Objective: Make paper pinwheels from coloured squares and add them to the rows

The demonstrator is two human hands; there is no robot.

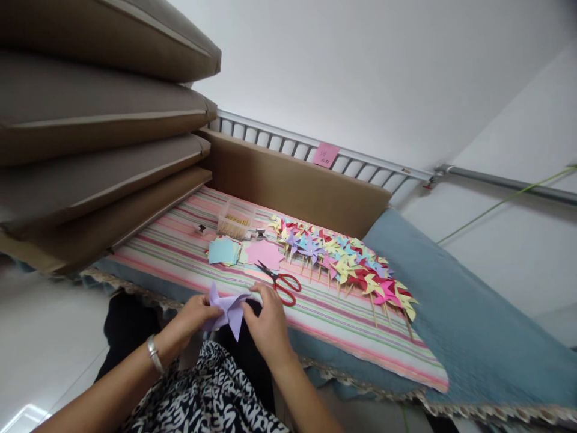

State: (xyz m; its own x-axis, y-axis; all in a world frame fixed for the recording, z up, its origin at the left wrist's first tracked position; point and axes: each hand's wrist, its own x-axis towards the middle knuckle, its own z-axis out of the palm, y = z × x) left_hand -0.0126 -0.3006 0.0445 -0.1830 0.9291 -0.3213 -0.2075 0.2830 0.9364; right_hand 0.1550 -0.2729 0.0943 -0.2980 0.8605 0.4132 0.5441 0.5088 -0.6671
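Observation:
A purple paper pinwheel (pixel 229 310) is held between both hands above my lap, just off the near edge of the striped cloth. My left hand (pixel 198 313) pinches its left side between thumb and fingers. At its right side, my right hand (pixel 267 319) grips a paper blade by thumb and forefinger. Scissors with red handles (pixel 288 288) lie on the cloth just beyond my right hand. Cut paper sheets in pink (pixel 262 254) and light blue (pixel 223 250) are stacked beside the scissors' blades.
Many finished pinwheels on sticks (pixel 347 258) lie in rows at the right of the striped cloth (pixel 360 334). A clear plastic box (pixel 235 219) with small sticks stands behind the paper. Stacked cushions (pixel 99 114) rise at left; a cardboard panel (pixel 293 180) stands behind.

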